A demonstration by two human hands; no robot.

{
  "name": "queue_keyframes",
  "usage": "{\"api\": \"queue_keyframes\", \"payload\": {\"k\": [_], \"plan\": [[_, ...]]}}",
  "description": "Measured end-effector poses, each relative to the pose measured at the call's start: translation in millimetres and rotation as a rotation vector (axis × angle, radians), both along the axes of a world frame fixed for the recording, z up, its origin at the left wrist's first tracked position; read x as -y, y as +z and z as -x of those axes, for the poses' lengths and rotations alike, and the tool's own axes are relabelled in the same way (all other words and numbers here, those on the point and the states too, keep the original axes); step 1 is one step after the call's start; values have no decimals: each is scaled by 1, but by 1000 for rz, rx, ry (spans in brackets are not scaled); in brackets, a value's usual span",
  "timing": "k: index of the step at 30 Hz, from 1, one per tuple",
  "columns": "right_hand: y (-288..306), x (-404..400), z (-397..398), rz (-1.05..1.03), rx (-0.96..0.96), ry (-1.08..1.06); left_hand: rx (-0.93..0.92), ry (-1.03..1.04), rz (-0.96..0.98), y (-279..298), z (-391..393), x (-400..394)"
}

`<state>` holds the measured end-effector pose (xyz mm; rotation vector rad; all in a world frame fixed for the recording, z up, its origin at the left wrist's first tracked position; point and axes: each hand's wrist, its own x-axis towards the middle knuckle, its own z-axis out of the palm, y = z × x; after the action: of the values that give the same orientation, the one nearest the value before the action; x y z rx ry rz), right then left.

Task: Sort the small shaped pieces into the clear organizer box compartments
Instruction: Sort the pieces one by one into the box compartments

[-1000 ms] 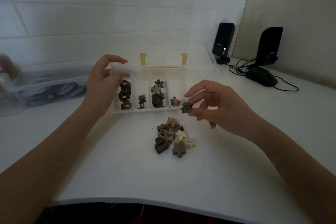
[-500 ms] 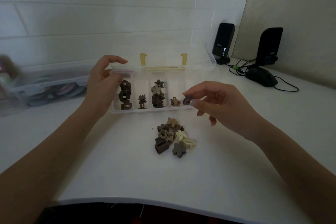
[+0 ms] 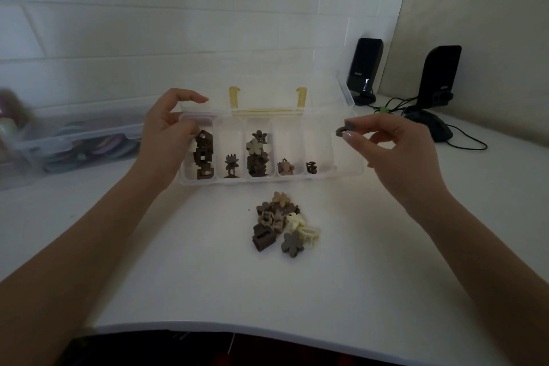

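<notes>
my left hand (image 3: 166, 140) grips the organizer box (image 3: 271, 181) at its nine o'clock end, likely to steady it. my right hand (image 3: 395, 154) pinches one small dark curved piece (image 3: 340, 131) between thumb and forefinger above the sixth compartment at three o'clock, which looks unfilled. five of six compartments hold pieces. roughly ten unsorted pieces (image 3: 282, 224) wait heaped on the desk (image 3: 208, 276) at six o'clock.

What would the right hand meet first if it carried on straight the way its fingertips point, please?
Probably the organizer box: the right hand, pinching a small dark piece, points left over its rightmost compartment. Depth is unclear.
</notes>
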<state>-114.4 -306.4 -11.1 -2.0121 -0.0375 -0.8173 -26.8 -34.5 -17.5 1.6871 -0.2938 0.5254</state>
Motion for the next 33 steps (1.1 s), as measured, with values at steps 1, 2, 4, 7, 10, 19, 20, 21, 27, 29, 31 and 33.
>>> {"api": "queue_keyframes", "payload": {"k": [1,2,4,7,10,19,20,21,27,29,31,33], "plan": [[0,2,-1,-5,8,-6,-1,0,-1,0,-1,-1],[0,2,-1,-1,12,-3,-2,-1,1,1,-1,-3],[0,0,0,42,17,13,-8,7,7,1,-2,-6],[-1,-4,1,142,44,5,-3,30,-3,0,-3,-8],[-4,-5,2,324,59,-46,17,45,-26,0,-1,-7],[-6,-13,6,964,-103,-198,56,32,-30,-2,0,-5],[-6,-13,6,964,-117,-187,58,30,-29,-2,-1,-5],[-5,-13,7,959,-122,-177,58,27,-26,-3,-2,-5],[-8,-10,6,859,118,-240,48,24,-28,-5,-5,-5],[-3,-12,10,761,192,-190,44,20,-35,-5,-6,-6],[1,-16,15,588,114,70,32,28,-36,-5,-7,-6],[1,-20,18,491,-45,347,29,28,-35,-4,-7,-7]]}}
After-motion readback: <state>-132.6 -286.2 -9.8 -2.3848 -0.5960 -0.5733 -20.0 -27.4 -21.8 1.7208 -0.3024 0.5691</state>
